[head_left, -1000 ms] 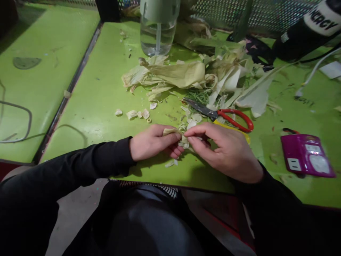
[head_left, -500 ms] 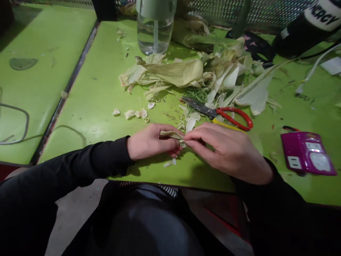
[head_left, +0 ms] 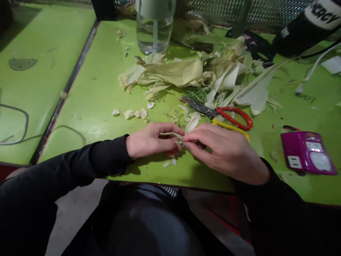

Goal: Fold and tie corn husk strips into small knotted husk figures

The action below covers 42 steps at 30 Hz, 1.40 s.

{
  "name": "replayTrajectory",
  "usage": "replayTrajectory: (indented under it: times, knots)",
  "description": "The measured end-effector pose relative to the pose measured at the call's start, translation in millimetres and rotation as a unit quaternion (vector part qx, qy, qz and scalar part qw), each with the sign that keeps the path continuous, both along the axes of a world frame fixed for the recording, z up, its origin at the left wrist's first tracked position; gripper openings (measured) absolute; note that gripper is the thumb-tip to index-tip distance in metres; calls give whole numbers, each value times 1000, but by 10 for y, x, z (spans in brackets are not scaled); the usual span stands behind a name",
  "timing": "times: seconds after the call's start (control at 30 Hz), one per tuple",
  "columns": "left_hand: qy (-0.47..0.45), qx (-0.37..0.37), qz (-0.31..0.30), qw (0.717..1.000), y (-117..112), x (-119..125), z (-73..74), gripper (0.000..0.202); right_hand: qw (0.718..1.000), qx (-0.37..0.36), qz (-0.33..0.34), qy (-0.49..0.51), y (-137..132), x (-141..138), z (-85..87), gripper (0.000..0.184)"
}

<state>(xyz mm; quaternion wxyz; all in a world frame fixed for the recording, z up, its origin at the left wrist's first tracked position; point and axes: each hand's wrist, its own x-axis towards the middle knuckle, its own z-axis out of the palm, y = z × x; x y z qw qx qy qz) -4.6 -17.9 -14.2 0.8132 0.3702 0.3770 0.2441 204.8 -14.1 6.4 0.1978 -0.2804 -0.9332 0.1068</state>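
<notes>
Between my two hands is a narrow pale strip of corn husk [head_left: 170,135], low over the table's front part. My left hand [head_left: 151,140] is closed on it, thumb toward me and fingers curled behind. From the right, my right hand [head_left: 221,149] pinches the strip's end between thumb and fingertips, which touch the left fingertips. A pale, curved husk piece [head_left: 193,122] shows just beyond the right fingers. Scissors [head_left: 205,108] with one red and one yellow handle lie beyond my right hand, blades pointing left.
A heap of dry corn husks [head_left: 176,73] spreads across the green table [head_left: 87,106], with green shreds [head_left: 195,94] beside it. Behind stands a clear water bottle [head_left: 154,32]. At right are a purple device [head_left: 307,153], a white cable [head_left: 314,69] and a black bottle [head_left: 306,32].
Both hands stay close together and keep hold of the husk strip. My right hand has shifted slightly left, showing more of the yellow scissor handle. The pale piece beyond the fingers has tilted.
</notes>
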Motion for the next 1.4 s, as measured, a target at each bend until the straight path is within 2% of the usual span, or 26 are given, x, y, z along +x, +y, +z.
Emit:
replayTrajectory:
  times: [0.17,0.37,0.67,0.77,0.87,1.0,1.2,1.4]
  knots:
    - [-26,1,-11,1000,-9,3,-57,15,1000,11,-21,7,12,-11,0,9]
    - [-31,-12,1,999,0,30,-101,9,999,-26,19,11,31,32,32,13]
    - [-31,-6,5,999,13,8,-88,12,997,-51,-25,51,55,15,6,16]
    - [-33,-3,6,999,12,7,-94,11,993,-92,-26,77,59,25,4,17]
    - [-26,3,-3,1000,9,7,-88,13,979,-160,-55,109,54,41,-1,6]
    - [-23,14,-21,999,12,5,-71,13,969,-222,-71,83,54,72,14,5]
    - [-18,6,-22,1000,28,6,-72,15,975,-204,-79,46,60,56,53,5]
    - [-26,1,-9,1000,34,7,-91,18,964,-217,-103,116,22,14,13,10]
